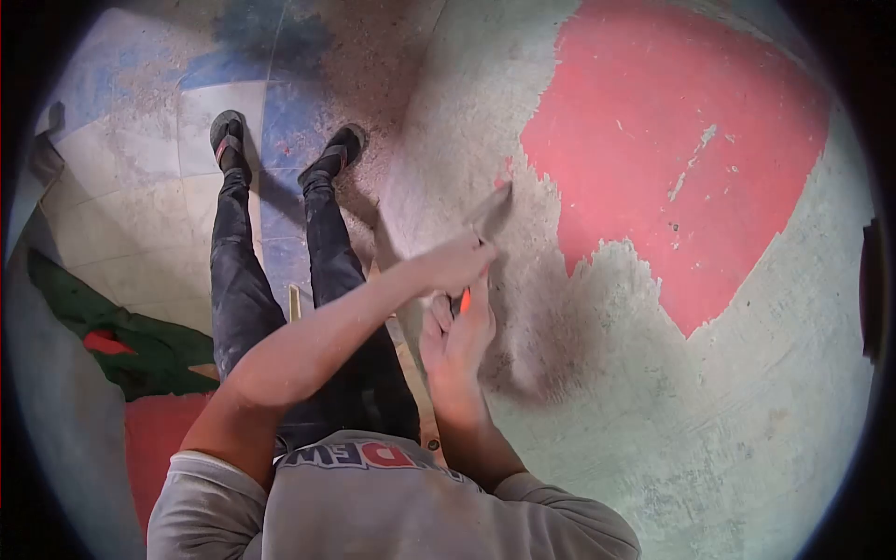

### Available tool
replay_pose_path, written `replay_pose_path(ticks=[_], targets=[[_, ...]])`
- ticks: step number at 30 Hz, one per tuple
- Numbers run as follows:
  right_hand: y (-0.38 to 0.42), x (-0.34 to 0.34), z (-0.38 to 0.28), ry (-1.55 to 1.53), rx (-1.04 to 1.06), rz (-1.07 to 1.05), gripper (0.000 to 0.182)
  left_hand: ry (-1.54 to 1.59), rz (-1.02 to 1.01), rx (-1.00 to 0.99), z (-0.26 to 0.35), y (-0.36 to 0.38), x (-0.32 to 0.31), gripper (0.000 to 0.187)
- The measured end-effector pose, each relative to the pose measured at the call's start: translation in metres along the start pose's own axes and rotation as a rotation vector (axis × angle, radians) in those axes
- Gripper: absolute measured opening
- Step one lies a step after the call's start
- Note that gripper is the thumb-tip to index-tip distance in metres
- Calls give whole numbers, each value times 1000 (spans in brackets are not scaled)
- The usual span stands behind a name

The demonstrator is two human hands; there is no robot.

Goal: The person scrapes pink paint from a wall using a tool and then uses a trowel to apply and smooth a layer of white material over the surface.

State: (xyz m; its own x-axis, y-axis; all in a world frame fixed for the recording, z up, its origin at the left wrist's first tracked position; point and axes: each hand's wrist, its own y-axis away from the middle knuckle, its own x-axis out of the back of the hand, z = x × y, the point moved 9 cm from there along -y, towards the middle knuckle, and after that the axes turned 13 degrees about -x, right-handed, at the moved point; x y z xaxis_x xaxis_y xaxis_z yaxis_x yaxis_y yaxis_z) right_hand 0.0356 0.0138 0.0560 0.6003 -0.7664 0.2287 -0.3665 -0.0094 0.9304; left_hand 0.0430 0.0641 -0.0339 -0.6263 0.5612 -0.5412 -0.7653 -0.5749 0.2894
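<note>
A scraper with a flat grey blade (494,211) is held close to the wall, where the blade's tip meets or nearly meets a small leftover fleck of red paint (505,183). My left hand (459,262) is wrapped round the tool just behind the blade, and that arm crosses in front of my body. Below it, my right hand (464,338) is closed round an orange and black handle (466,300). Fingers cover most of the handle, so its join to the blade is hidden.
A large ragged patch of red paint (672,159) covers the wall beside bare, scuffed plaster (644,411). Blue and white floor tiles (219,121) carry dust and debris. Dark green cloth (121,336) lies at the left. A wooden piece (418,383) shows beside my leg.
</note>
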Motion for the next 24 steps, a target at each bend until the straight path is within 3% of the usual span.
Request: replay_pose_path(ticks=[1, 5, 9, 12, 16, 17, 21, 24], targets=[[11, 7, 3, 23, 2, -13, 20, 308, -11, 324, 4, 19, -12, 51], [-5, 6, -4, 53, 26, 18, 17, 267, 75, 319, -15, 5, -3, 53], [-24, -16, -6, 2, 36, 2, 16, 341, -16, 337, -34, -15, 15, 52], [11, -5, -3, 5, 16, 4, 16, 255, -9, 298, 7, 13, -2, 53], [-11, -1, -9, -2, 43, 34, 16, 184, 128, 194, -11, -6, 6, 51], [-20, -6, -10, 4, 45, 20, 16, 345, 56, 265, -21, -13, 10, 50], [-19, -14, -9, 2, 55, -46, 16, 285, 76, 253, -17, -12, 16, 51], [6, 1, -6, 17, 35, -21, 15, 177, 269, 184, 2, 12, -2, 51]])
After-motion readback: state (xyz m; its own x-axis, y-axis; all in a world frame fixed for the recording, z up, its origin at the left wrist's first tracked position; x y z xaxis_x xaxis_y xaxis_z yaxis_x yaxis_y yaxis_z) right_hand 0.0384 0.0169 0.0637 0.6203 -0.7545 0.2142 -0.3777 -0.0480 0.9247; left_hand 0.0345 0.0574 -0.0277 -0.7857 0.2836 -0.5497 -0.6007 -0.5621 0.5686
